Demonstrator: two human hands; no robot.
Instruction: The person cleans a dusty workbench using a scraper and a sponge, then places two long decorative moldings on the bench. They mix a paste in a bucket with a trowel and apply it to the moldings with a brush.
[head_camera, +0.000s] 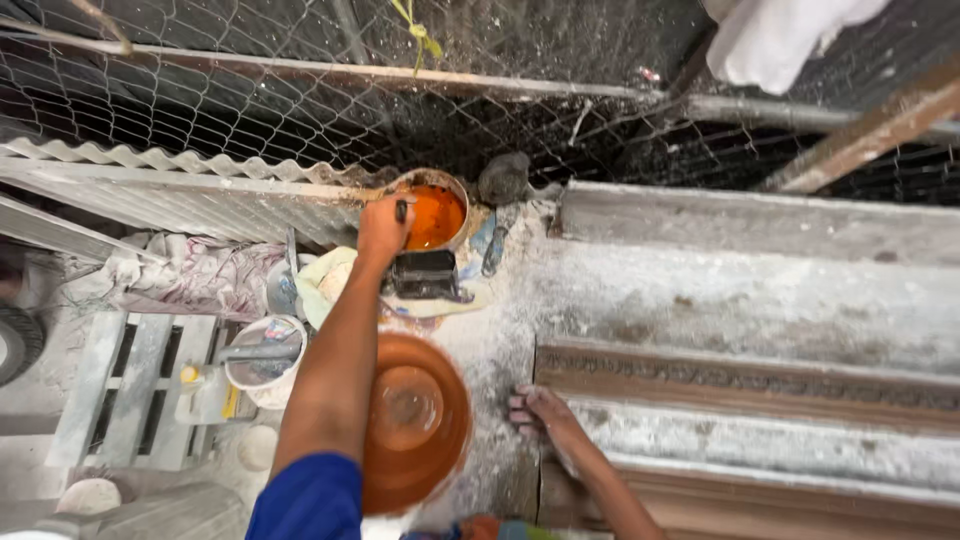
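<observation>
Left hand (384, 226) over orange-filled pot (434, 215)

Back edge: a chain-link wire fence (250, 100) closes off the far side right behind the small round tin of orange liquid (436, 215).
Around the tin: a black rectangular block (424, 273) sits just in front, a grey lump (503, 177) just to its right, crumpled cloth (330, 280) to its left; the left hand (383, 226) fills the tin's left rim.
Near centre: a wide orange-brown round bowl (415, 420) blocks the near tabletop.
Open lane: the dusty white tabletop (700, 300) right of the tin lies bare.
Right side: carved wooden moulding strips (750, 385) form ridges; the right hand (538, 412) rests at their left end.
Left side: a white bucket (265, 362) and a slatted pallet (125, 385) crowd the lower level.
</observation>
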